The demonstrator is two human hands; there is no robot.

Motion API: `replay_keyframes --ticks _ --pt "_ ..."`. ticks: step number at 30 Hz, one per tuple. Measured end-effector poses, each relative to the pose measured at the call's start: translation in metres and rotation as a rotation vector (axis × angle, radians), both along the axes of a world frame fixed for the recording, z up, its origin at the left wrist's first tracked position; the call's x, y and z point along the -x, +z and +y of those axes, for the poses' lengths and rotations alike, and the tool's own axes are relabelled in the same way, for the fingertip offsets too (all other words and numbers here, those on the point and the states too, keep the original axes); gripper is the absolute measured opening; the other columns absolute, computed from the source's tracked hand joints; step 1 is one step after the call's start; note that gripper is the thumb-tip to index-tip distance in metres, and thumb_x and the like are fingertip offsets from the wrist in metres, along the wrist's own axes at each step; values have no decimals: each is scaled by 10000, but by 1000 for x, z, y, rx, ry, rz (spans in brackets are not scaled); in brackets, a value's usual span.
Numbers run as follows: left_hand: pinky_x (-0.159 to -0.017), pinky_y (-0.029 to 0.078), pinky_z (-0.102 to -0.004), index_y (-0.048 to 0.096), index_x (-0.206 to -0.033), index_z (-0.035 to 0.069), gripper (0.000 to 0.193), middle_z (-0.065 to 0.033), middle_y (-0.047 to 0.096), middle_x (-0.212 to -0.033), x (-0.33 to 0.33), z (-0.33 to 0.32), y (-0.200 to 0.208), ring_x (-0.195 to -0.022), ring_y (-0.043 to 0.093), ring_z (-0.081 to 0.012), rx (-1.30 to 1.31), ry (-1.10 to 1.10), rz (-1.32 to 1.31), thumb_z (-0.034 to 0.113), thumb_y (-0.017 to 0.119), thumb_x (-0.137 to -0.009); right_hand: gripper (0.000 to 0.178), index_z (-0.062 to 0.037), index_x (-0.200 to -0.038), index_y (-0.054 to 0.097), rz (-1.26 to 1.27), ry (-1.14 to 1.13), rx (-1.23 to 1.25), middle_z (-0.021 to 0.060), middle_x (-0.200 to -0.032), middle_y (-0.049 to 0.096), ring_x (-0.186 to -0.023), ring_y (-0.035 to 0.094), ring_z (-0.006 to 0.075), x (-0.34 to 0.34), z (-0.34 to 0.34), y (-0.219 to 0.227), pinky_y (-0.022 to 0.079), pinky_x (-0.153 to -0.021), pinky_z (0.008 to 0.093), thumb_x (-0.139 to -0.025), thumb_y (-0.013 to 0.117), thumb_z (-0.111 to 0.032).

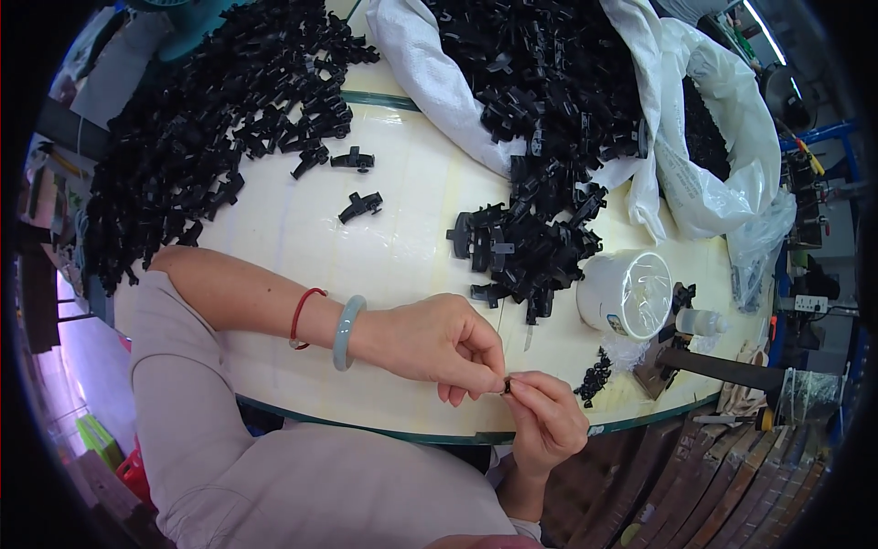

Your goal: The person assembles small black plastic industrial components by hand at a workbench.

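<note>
Near the front edge of the pale table (302, 393), my two hands meet fingertip to fingertip. My left hand (439, 343), its wrist wearing a bangle and a red cord, is closed in a pinch. My right hand (549, 416) pinches a tiny black part (508, 386) between thumb and finger. The part sits right where both sets of fingertips come together; its exact shape is too small to tell. Beyond my hands lies a pile of black plastic clips (535, 242). A small heap of tiny black pieces (594, 377) rests to the right of my right hand.
A large mound of black clips (210, 119) covers the far left, with a loose clip (360, 207) nearby. A white sack (416, 64) spills clips at the back. On the right stand a white tub (622, 293), a small bottle (701, 322) and a dark-handled tool (722, 366).
</note>
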State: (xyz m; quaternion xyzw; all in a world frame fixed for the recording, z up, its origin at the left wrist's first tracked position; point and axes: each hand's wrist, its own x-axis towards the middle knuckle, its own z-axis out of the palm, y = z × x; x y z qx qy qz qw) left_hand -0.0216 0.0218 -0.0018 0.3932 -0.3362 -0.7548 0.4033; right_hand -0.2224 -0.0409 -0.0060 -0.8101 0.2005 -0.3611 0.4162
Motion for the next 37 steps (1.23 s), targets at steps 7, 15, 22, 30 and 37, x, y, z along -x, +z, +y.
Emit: replay_keyframes --ticks 7,15,22,30,37 --pt "-549 505 -203 687 -919 3 146 -54 662 -735 0 -1 5 -611 624 -83 45 28 -64 138 665 -868 234 32 -899 683 -70 -50 -120 161 -866 671 -731 655 205 -2 1 1 528 -629 261 -691 698 139" --pt "-712 465 -376 634 -842 -1 249 -119 606 -812 -47 -29 17 -796 572 -298 695 609 -1371 205 747 -759 244 9 -868 679 -51 -402 339 107 -852 668 -642 608 133 13 -56 32 480 -528 215 -659 701 133" --pt "-770 444 -363 657 -845 -26 253 -123 567 -843 -58 -31 13 -857 543 -282 518 402 -1409 209 722 -779 162 8 -862 674 214 -298 467 77 -874 666 -556 565 103 14 -111 56 439 -463 215 -715 699 73" --pt "-698 445 -336 644 -827 -7 196 -98 534 -800 -60 -28 5 -792 525 -241 499 363 -1352 143 738 -744 133 -4 -864 684 333 -195 547 70 -868 674 -555 581 105 7 -122 48 455 -486 220 -739 707 31" --pt "-724 563 -285 661 -851 23 111 -104 642 -907 -61 -32 16 -853 650 -223 490 509 -1120 86 699 -768 144 -23 -892 680 343 -198 398 90 -926 681 -659 669 164 12 -110 56 515 -539 274 -751 698 0"
